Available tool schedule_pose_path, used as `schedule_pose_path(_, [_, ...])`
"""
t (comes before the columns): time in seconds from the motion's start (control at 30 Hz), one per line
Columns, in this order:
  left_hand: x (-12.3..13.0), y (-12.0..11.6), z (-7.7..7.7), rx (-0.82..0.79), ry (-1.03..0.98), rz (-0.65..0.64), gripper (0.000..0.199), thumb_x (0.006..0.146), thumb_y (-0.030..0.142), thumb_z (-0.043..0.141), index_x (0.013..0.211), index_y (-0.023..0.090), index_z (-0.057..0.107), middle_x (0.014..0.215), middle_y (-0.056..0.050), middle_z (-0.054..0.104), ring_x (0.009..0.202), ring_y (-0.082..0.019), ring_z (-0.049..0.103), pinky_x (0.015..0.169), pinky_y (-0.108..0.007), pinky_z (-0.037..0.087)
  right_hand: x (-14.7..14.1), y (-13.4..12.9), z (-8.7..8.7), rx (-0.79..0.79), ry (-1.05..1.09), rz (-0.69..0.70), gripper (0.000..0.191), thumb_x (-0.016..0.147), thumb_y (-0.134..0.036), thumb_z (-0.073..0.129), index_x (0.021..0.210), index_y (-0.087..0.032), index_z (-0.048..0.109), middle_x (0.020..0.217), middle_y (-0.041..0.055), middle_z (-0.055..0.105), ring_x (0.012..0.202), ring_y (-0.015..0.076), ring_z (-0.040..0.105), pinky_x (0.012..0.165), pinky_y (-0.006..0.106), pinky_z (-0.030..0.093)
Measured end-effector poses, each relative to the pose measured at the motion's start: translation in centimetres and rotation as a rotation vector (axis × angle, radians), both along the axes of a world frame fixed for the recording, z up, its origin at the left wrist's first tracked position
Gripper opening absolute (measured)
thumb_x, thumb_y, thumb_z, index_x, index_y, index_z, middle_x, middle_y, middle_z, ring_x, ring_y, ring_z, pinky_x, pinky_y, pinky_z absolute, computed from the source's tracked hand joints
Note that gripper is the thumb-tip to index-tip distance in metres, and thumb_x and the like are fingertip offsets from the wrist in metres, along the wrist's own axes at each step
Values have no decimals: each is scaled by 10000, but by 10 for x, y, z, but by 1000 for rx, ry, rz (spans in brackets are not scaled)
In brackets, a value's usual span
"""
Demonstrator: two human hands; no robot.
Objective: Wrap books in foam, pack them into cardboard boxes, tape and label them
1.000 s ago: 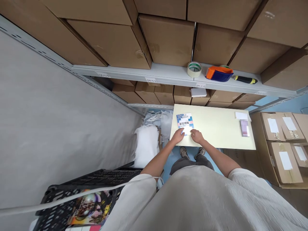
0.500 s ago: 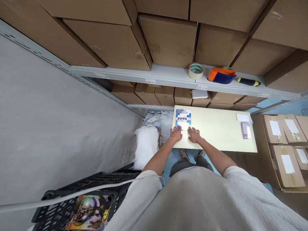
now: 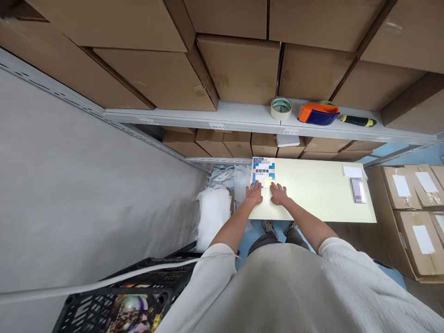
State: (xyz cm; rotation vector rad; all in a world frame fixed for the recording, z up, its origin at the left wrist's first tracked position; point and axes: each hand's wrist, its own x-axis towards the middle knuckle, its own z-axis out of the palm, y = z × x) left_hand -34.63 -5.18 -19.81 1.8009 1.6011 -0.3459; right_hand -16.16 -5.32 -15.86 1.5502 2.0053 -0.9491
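A book (image 3: 263, 169) with a blue and white cover lies flat at the left end of a pale yellow tabletop (image 3: 312, 187). My left hand (image 3: 255, 193) rests palm down at the book's near left corner, its fingers stretched onto the lower edge. Beside it, my right hand (image 3: 278, 193) lies on the tabletop with fingers spread, their tips at the near right corner of the book. Neither hand is wrapped around anything.
A paper slip (image 3: 353, 171) and a blurred purple item (image 3: 358, 190) lie at the table's right end. The shelf above holds a tape roll (image 3: 281, 109), an orange and blue tape dispenser (image 3: 319, 114), a yellow-black knife (image 3: 357, 120) and cardboard boxes. A black crate (image 3: 138, 296) stands lower left.
The whole view has shifted slightly, so the shelf and table sit a little lower. Both hands stay at the book's near edge, and the book keeps its place on the tabletop.
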Motion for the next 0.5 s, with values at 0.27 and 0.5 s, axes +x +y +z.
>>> schedule_pose_path(0.27, [15,-18,23,127,-172,51,744,1002,323,556,1715,220,369,1853,-180,219,1704,-401,245,1354,-611,222,54,-5,33,372,172,-172,600,1020,-268,469,1615,-238,544,1813,133,325,1593,389,335,1268,596,311])
schedule_pose_path(0.5, [60,-28,56,190,-299,62,662,1054,359,521,1692,209,424,1826,-168,311,1685,-359,319,1339,-537,304,188,41,114,867,328,-393,419,1034,-341,450,1366,-200,666,1514,210,603,1394,381,520,1144,560,444])
